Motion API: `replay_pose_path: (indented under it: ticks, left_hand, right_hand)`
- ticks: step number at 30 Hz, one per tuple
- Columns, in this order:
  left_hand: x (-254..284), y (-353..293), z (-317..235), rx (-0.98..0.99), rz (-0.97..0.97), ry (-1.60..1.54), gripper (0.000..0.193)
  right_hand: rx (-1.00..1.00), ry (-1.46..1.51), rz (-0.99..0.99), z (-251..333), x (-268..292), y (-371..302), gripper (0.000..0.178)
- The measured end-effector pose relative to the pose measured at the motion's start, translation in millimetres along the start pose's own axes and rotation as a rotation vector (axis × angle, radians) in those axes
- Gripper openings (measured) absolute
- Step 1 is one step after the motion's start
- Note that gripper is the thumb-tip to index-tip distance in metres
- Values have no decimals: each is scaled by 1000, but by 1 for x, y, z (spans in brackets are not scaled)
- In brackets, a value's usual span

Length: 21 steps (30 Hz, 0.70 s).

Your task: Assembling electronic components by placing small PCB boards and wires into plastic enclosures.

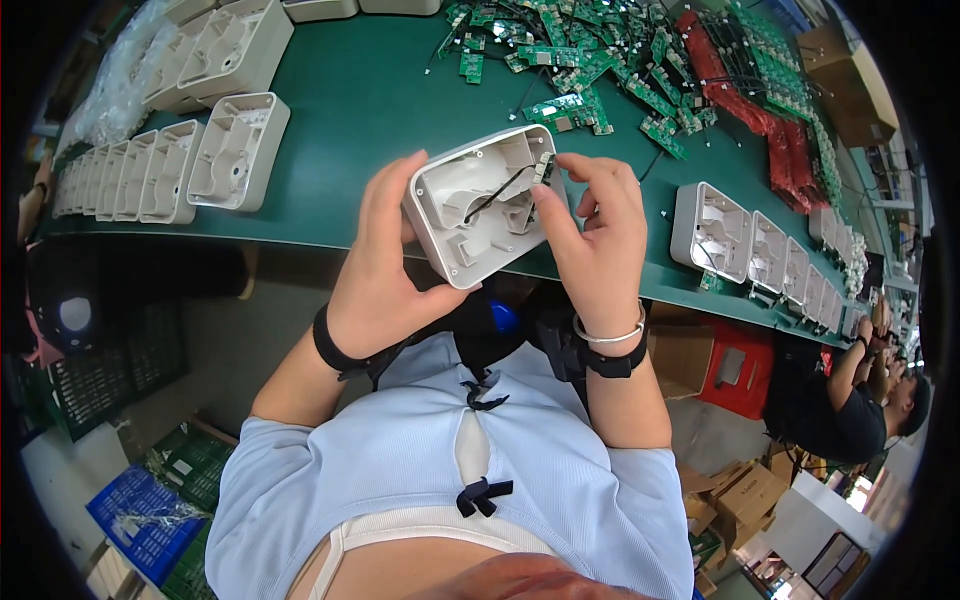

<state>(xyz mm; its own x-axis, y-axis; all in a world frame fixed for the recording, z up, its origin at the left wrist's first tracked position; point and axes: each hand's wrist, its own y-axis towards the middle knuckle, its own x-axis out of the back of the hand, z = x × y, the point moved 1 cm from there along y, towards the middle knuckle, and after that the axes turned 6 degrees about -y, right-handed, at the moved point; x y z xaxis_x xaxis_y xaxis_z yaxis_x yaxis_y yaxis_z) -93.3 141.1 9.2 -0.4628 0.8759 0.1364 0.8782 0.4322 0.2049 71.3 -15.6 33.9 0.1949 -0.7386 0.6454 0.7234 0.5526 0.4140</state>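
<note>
My left hand (385, 265) grips a white plastic housing (470, 255) by its left side and near edge, holding it tilted over the table's front edge. Its open side faces up, showing posts and moulded compartments. At the housing's right wall, my right hand (603, 225) pinches a small circuit board (543, 168) between thumb and forefinger. A black cable (495, 195) runs from the board's area down into the housing. Part of the board is hidden by the fingers and the wall.
Green circuit boards (580, 70) lie heaped at the back, beside red wrap (735, 95). Empty housings (235, 150) line the left; more housings (712, 232) with boards run along the right edge. A co-worker (850, 400) sits at far right. Cardboard boxes (745, 495) are below.
</note>
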Motion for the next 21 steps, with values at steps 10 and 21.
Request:
replay_pose_path:
  ticks: [10,21]
  left_hand:
    - [3,2,-1,18,5,14,114]
    - [9,3,-7,-83,46,332,112]
  right_hand:
    - [184,-3,-161,1,-11,5,25]
    - [412,117,188,28,19,-4,27]
